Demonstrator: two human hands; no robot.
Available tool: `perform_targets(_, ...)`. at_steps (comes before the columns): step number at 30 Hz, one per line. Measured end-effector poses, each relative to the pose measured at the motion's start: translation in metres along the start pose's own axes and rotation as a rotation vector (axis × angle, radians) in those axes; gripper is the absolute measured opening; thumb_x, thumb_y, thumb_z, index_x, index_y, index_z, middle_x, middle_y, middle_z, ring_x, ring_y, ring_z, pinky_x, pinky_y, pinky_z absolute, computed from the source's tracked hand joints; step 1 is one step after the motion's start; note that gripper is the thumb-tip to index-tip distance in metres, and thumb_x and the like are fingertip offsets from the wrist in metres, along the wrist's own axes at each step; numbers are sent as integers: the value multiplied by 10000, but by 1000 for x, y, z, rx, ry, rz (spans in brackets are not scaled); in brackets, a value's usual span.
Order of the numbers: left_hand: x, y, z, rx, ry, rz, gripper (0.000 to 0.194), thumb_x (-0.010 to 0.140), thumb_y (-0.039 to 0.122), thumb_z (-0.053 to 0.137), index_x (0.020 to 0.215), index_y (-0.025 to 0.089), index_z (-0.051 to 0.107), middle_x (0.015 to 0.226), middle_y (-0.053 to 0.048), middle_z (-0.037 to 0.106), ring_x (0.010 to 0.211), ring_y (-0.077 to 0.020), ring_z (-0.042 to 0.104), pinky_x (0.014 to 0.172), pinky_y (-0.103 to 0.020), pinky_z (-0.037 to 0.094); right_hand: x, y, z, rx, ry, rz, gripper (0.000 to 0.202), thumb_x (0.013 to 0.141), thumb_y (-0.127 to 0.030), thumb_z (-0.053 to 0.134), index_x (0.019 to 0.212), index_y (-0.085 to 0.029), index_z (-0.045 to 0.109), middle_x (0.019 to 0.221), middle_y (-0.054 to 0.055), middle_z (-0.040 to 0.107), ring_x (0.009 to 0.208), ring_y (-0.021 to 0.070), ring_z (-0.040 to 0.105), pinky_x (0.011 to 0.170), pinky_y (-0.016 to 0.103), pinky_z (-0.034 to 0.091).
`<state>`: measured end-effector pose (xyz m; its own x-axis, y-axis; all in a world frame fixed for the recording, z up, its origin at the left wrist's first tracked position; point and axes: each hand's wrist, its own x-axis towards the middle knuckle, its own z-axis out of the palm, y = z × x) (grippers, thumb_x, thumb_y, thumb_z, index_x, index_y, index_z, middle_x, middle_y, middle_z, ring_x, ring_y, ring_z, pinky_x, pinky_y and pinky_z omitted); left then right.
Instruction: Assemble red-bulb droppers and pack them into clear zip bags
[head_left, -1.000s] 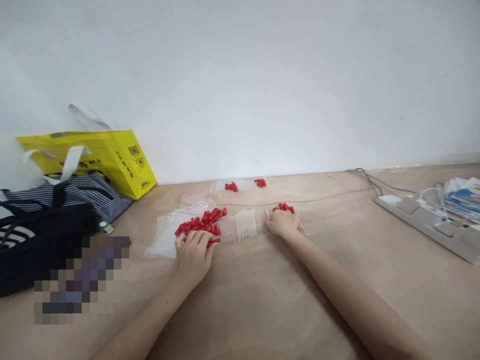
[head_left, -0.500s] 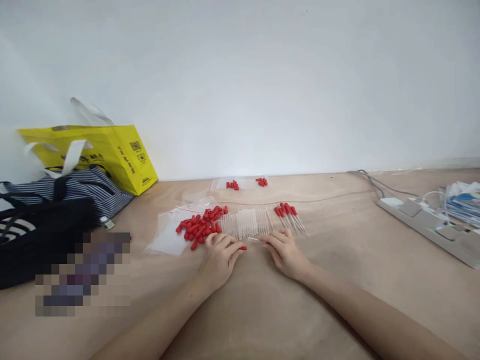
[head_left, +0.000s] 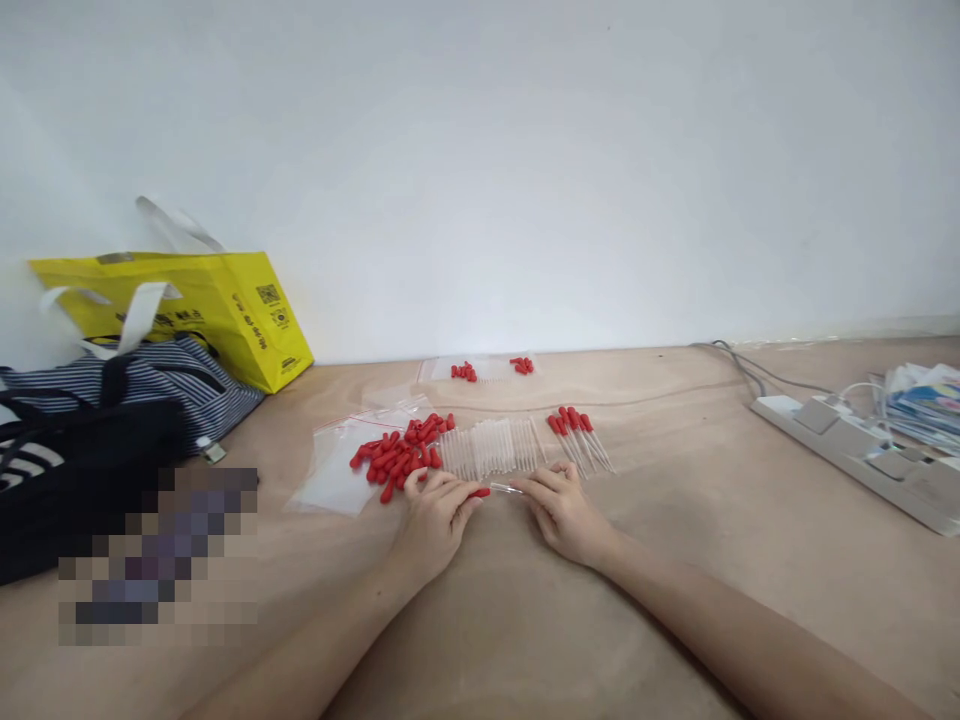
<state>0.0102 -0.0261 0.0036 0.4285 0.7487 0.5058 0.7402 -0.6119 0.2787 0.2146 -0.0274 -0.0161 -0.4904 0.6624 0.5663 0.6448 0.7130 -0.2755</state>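
My left hand [head_left: 437, 515] pinches a red rubber bulb [head_left: 480, 492], its tip showing past the fingers. Facing it, my right hand [head_left: 562, 512] holds a thin clear tube [head_left: 504, 488] whose free end points left at the bulb, a small gap apart. Behind my hands lies a row of clear tubes [head_left: 491, 447]. A pile of red bulbs [head_left: 397, 456] rests left of the row, partly on a clear plastic bag [head_left: 330, 480]. Several tubes with red bulbs fitted [head_left: 577, 430] lie side by side to the right.
Near the wall, another clear bag [head_left: 491, 368] carries small red bulbs. At left stand a yellow bag [head_left: 225, 310], a striped bag [head_left: 217, 390] and a black bag [head_left: 97, 480]. A white power strip [head_left: 855, 460] with cables and some printed packets [head_left: 926, 400] lie at right.
The tube in my right hand has come up to the level of the red bulb, and more of it shows. My left hand has shifted slightly left, still pinching the bulb.
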Motion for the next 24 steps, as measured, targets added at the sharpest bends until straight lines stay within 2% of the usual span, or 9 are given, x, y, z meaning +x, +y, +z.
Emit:
perform_targets(14, 0, 2, -4, 1, 48, -19, 165, 836, 239, 434, 784, 219, 590, 720, 14, 643, 742, -159, 554, 854, -400, 199, 0, -9, 3, 5, 10, -47, 234, 842, -159, 410, 1021, -164, 561, 753, 41, 565, 667, 138, 435, 667, 285, 267)
perform_targets(18, -1, 2, -4, -20, 9, 10, 147, 825, 235, 450, 773, 223, 587, 708, 25, 637, 743, -155, 550, 861, -401, 192, 1, -7, 0, -15, -14, -84, 260, 827, -120, 394, 1018, -163, 566, 721, 31, 558, 649, 128, 440, 651, 282, 246)
perform_targets(24, -2, 3, -6, -42, -38, 53, 148, 830, 231, 448, 756, 226, 577, 675, 41, 619, 730, -140, 539, 892, -426, 147, 5, -5, -7, -73, -55, -153, 365, 713, -24, 390, 991, -167, 580, 694, 13, 552, 618, 117, 435, 636, 289, 212)
